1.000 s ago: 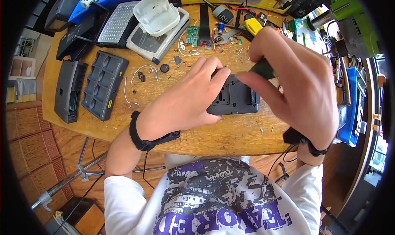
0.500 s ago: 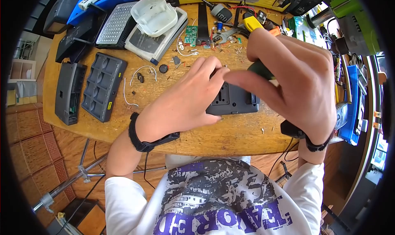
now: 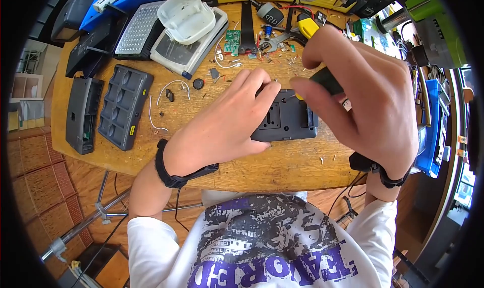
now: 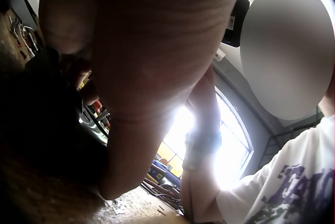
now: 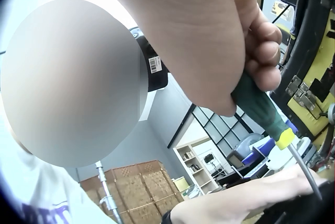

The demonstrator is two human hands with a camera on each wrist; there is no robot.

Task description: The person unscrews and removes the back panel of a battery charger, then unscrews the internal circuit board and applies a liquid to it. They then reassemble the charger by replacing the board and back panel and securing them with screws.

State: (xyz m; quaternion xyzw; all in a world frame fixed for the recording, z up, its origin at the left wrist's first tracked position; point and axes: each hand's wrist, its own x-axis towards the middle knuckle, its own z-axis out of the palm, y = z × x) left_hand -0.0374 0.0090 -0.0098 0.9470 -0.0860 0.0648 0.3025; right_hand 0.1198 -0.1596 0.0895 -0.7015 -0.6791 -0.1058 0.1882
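While the left hand (image 3: 222, 124) lies spread with straight fingers over the near-left part of the flat, matte black plastic housing (image 3: 287, 119), pressing it to the scarred wooden tabletop (image 3: 282, 167), only that pressure seems to hold the smooth shell, so a hard push could slide it across the grain. To its right, the right hand (image 3: 363, 96) curls tightly around the glossy dark-green screwdriver with a yellow collar (image 5: 264, 114), its thin steel shaft angling down at the housing's top edge. If the tip skips out of its seat, it may gouge the plastic or jab the fingertips (image 3: 269, 89) just beside it.
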